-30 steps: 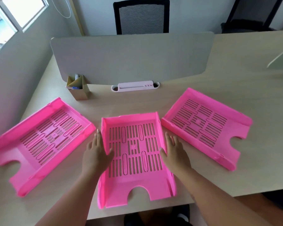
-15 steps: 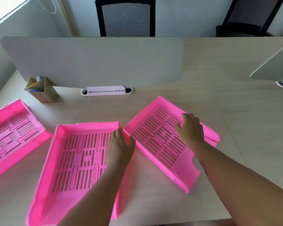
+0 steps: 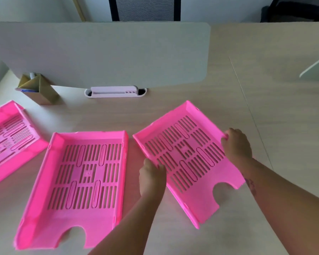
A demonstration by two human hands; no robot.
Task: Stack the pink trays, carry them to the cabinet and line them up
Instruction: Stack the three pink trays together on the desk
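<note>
Three pink trays (image 3: 77, 181) on beige desk (image 3: 265, 89) | divider (image 3: 99, 52) behind | both hands' fingers (image 3: 226, 138) grasping right tray (image 3: 188, 159)

Bright, even daylight from the upper left — the desk (image 3: 265, 89) looks washed pale. The pink trays (image 3: 77, 181) glow oversaturated, tinting the wood beside them. Slight softness throughout — wide-angle bending bows the divider panel (image 3: 99, 52).
</note>
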